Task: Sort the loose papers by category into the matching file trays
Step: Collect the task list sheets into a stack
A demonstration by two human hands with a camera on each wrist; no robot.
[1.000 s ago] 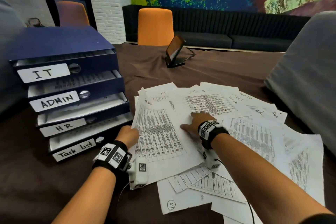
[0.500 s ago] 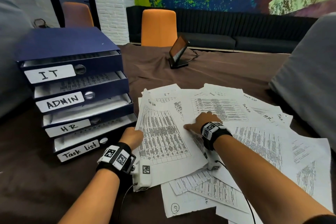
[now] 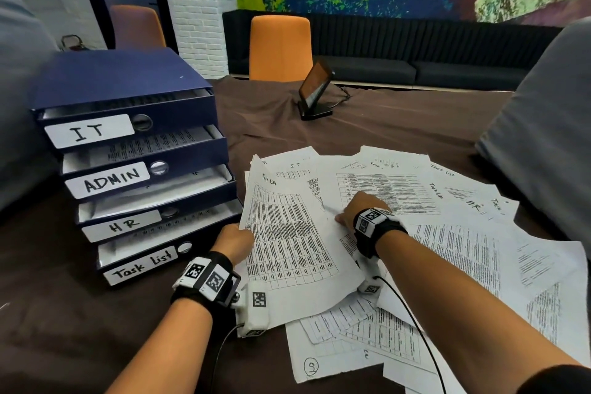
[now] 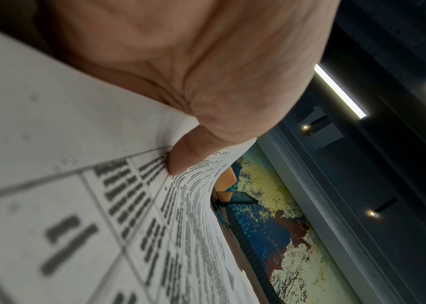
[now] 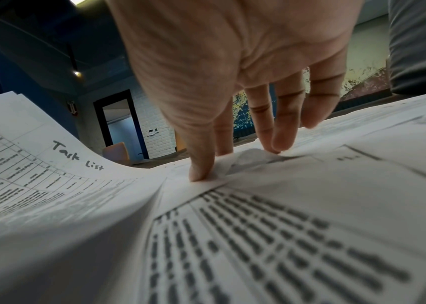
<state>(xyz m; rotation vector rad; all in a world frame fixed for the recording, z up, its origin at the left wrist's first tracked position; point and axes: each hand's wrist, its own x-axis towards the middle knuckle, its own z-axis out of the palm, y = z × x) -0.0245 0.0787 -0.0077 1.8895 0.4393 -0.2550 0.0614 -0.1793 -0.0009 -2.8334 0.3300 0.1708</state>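
Note:
A sheet marked "Task list" (image 3: 287, 240) (image 5: 51, 174) lies on top of the spread of loose papers (image 3: 447, 233), its left edge curling upward. My left hand (image 3: 235, 238) (image 4: 180, 160) pinches that left edge, thumb on the printed side. My right hand (image 3: 358, 208) (image 5: 232, 156) presses straight fingers on the papers just right of that sheet. A blue stack of file trays (image 3: 128, 99) stands at the left, labelled IT, ADMIN, HR and Task list (image 3: 140, 265) from top to bottom.
A small tilted screen on a stand (image 3: 315, 89) sits at the far middle of the brown table (image 3: 383, 131). A grey cushion (image 3: 550, 125) rises at the right edge. An orange chair (image 3: 280, 48) and a dark sofa lie beyond the table.
The left side of the Task list sheet has lifted and curled up in my left hand. My right hand stays pressing on the pile.

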